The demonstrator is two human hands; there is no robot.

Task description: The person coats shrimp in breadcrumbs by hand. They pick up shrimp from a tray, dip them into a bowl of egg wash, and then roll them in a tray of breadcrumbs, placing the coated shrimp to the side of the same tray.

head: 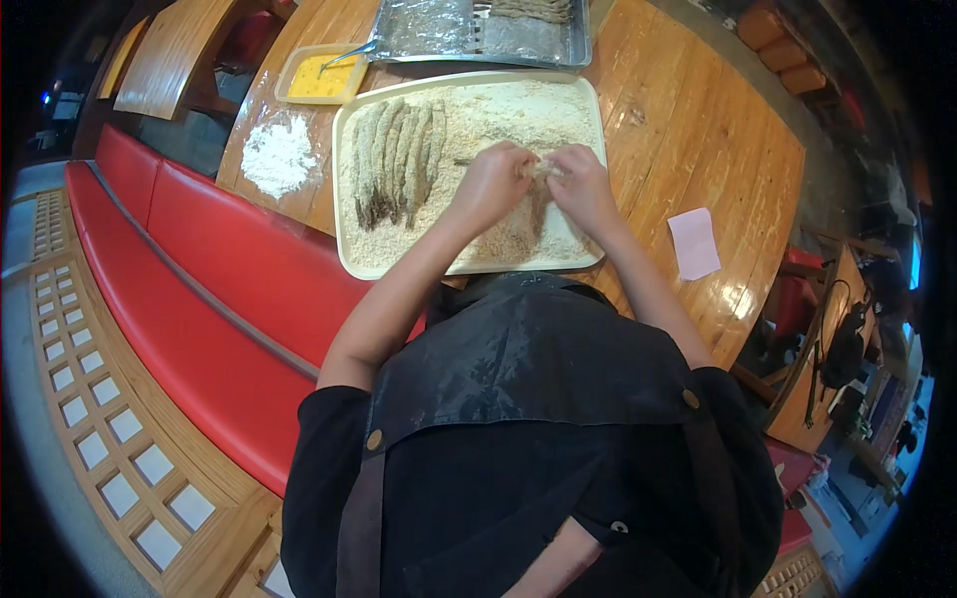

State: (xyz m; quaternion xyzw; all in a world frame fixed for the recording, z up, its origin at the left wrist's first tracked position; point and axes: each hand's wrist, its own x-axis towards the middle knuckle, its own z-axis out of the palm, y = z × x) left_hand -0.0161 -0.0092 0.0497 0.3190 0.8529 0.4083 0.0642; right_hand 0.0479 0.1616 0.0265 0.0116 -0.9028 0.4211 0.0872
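Before me lies a cream plastic tray (338,202) spread with breadcrumbs (486,247). Over its right half, my left hand (495,179) and my right hand (582,183) meet, their fingertips pinching a pale crumb-coated piece (540,170), probably a shrimp. My fingers hide much of that piece. A small dark tip (462,161) pokes out of the crumbs beside my left hand. Several long breaded shrimp (396,157) lie side by side in the tray's left half, their dark tails towards me.
Behind the tray stand a metal tray (478,58) with plastic film and more shrimp (531,9), and a container (280,90) of yellow egg-like liquid with a spoon (348,56). White powder (278,155) is heaped left; a pink paper (695,243) lies right. A red bench (247,247) borders the table.
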